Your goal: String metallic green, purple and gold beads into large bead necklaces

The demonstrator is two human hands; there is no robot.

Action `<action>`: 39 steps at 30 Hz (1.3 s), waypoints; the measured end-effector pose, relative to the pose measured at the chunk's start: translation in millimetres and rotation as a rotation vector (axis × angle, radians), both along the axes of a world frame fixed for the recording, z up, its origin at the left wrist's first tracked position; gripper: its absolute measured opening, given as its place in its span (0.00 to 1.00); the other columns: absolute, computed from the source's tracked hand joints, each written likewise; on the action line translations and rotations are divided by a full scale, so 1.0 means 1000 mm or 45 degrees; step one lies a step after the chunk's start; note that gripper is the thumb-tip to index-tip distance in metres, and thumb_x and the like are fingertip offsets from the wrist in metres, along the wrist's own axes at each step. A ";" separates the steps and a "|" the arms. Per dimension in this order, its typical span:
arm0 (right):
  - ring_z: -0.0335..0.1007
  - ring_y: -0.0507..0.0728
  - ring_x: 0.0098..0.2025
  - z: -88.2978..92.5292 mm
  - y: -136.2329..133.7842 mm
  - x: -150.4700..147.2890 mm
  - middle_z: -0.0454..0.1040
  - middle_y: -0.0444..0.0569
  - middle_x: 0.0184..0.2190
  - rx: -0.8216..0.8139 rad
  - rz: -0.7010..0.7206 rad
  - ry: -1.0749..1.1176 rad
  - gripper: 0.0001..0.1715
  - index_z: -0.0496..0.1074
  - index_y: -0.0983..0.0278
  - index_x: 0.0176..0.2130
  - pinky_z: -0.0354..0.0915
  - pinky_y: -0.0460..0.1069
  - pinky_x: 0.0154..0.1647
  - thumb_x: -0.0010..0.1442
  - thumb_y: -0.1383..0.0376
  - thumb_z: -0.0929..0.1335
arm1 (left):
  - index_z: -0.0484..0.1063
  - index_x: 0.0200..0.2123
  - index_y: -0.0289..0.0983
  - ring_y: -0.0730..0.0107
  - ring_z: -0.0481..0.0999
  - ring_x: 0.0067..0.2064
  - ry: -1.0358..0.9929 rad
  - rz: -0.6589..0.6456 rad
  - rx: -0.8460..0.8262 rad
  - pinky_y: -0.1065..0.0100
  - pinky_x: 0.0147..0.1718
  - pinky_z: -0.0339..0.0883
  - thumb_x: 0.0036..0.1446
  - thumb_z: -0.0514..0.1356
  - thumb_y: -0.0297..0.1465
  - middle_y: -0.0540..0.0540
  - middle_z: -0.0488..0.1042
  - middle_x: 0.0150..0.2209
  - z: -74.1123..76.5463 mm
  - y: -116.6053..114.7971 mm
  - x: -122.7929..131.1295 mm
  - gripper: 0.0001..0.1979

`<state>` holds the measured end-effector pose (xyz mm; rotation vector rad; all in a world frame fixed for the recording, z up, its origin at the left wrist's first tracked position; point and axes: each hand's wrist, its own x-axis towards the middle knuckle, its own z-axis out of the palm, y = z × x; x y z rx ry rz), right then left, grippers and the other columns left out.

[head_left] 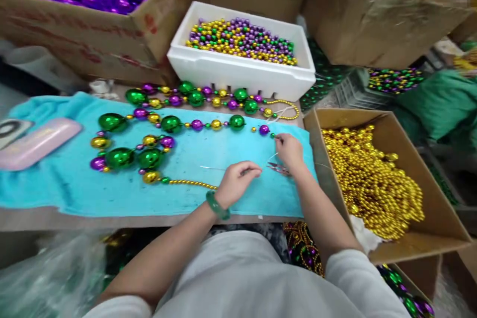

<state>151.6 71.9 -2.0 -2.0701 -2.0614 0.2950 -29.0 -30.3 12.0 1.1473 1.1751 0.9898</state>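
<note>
White-sleeved arms are reaching over the turquoise towel [74,184]; the left hand [236,184] and right hand [290,151] are each pinching a thin thread [212,168] beside the bead strand [167,124] (lying looped on the towel). Keeping that thread taut is probably serving best.

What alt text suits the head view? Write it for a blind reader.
The left hand pinches a thin pale thread and the right hand reaches the end of a strand of shiny green, gold and purple beads on a turquoise cloth. Boxes of beads surround it.
</note>
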 end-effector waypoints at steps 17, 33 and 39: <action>0.72 0.58 0.39 -0.011 0.021 -0.006 0.76 0.58 0.40 -0.018 -0.034 0.052 0.16 0.77 0.67 0.37 0.61 0.49 0.36 0.57 0.65 0.62 | 0.77 0.30 0.40 0.69 0.74 0.34 0.099 0.008 0.175 0.70 0.35 0.66 0.56 0.59 0.33 0.48 0.78 0.32 0.024 -0.026 -0.001 0.07; 0.56 0.49 0.22 0.115 -0.017 -0.024 0.66 0.42 0.18 -0.126 0.710 0.260 0.08 0.78 0.61 0.29 0.50 0.47 0.26 0.53 0.63 0.68 | 0.73 0.32 0.37 0.70 0.76 0.39 -0.306 0.380 0.308 0.69 0.34 0.71 0.55 0.59 0.35 0.45 0.76 0.43 0.028 0.010 0.010 0.08; 0.61 0.50 0.26 0.109 -0.022 -0.023 0.72 0.44 0.23 -0.121 0.756 0.297 0.09 0.79 0.61 0.33 0.53 0.47 0.29 0.57 0.64 0.67 | 0.71 0.29 0.34 0.74 0.74 0.27 -0.361 0.150 -0.026 0.73 0.23 0.67 0.48 0.63 0.34 0.48 0.75 0.27 0.037 0.038 -0.001 0.08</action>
